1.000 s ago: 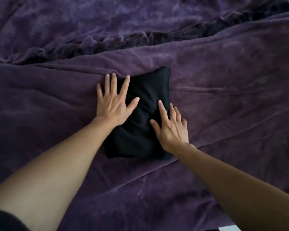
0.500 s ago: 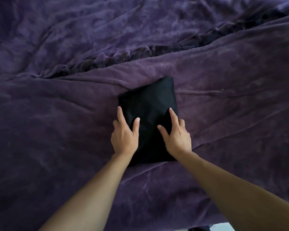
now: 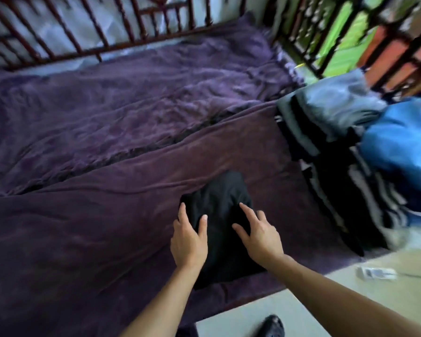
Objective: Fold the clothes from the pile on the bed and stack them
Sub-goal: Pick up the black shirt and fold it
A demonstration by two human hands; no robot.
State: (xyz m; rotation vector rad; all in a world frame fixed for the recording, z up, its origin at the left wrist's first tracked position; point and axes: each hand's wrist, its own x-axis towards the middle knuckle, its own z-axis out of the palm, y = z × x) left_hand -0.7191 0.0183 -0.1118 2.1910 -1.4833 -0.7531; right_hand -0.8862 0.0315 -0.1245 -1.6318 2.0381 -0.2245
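Note:
A black folded garment [image 3: 219, 198] lies on the purple blanket [image 3: 95, 227] near the bed's front edge. My left hand [image 3: 188, 239] clasps its left edge, thumb on top and fingers down the side. My right hand [image 3: 259, 235] rests on its right part with the fingers spread, thumb and index finger on the cloth. At the right end of the bed stands a stack of folded clothes [image 3: 326, 132] in grey, black and stripes, with a blue garment [image 3: 399, 147] beside it. The view is blurred there.
A dark wooden bed rail [image 3: 131, 27] runs along the far side and the right end. Pale floor [image 3: 350, 295] lies to the front right, with a small flat packet [image 3: 377, 273] on it and a black shoe [image 3: 272, 324] at the bottom edge.
The view has lifted and swung right, bringing the rail, the stack and the floor into sight. Both hands drew back from flat on the garment to its near sides.

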